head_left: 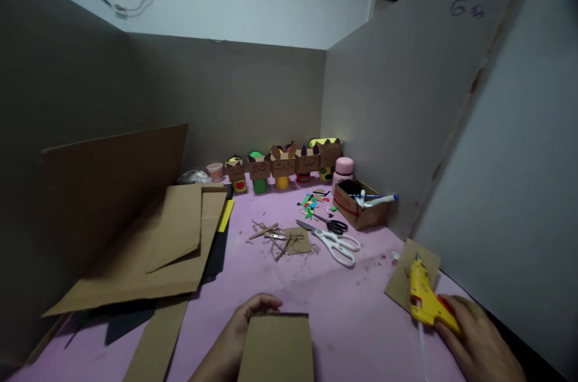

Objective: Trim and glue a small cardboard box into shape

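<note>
At the bottom middle my left hand (253, 314) is curled around the far side of a small brown cardboard box (277, 346). The box partly hides its fingers. To the right, my right hand (478, 337) is closed around the handle of a yellow hot glue gun (421, 291). The gun's nozzle points away from me, over a small cardboard piece (401, 285) on the table. A white cord or glue stick (421, 346) trails from its rear toward me.
White scissors (336, 246), black scissors (334, 225) and cardboard scraps (298, 241) lie mid-table. Big cardboard sheets (135, 267) cover the left side. A pen-filled box (361, 213) and pink bottle (344, 170) stand at right. Several cardboard-faced figures (282, 166) line the back. Grey panels (235, 93) enclose the table.
</note>
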`<action>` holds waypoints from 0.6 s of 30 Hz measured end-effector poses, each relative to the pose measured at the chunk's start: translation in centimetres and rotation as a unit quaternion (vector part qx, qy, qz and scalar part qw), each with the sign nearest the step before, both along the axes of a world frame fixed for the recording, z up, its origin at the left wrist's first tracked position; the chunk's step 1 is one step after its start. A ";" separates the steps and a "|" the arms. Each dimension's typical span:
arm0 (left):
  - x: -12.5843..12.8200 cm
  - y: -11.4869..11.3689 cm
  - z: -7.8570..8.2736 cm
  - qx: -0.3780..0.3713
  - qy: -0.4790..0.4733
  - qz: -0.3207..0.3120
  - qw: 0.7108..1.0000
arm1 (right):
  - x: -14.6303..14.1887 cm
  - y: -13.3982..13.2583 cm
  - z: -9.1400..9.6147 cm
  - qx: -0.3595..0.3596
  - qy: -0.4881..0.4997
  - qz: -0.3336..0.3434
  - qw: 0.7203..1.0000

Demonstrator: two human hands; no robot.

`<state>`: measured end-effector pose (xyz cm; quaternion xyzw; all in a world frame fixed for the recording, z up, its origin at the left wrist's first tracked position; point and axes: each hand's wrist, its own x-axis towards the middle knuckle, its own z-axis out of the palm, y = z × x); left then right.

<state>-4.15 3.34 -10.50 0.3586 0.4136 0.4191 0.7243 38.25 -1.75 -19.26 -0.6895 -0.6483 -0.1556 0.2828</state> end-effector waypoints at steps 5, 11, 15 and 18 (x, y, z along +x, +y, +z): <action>-0.1 0.9 0.6 -0.008 0.005 -0.019 1.000 | -1.4 -0.1 1.3 0.005 0.067 -0.021 0.998; -0.2 1.7 1.0 -0.027 -0.006 -0.021 0.999 | -2.2 0.0 2.2 -0.018 0.093 -0.012 0.995; -0.3 1.6 0.5 -0.020 -0.009 -0.014 1.000 | -2.4 0.1 2.1 -0.016 0.126 -0.007 0.992; -0.5 1.4 0.0 0.013 -0.012 -0.023 1.000 | -2.4 0.1 1.8 -0.003 0.161 -0.010 0.987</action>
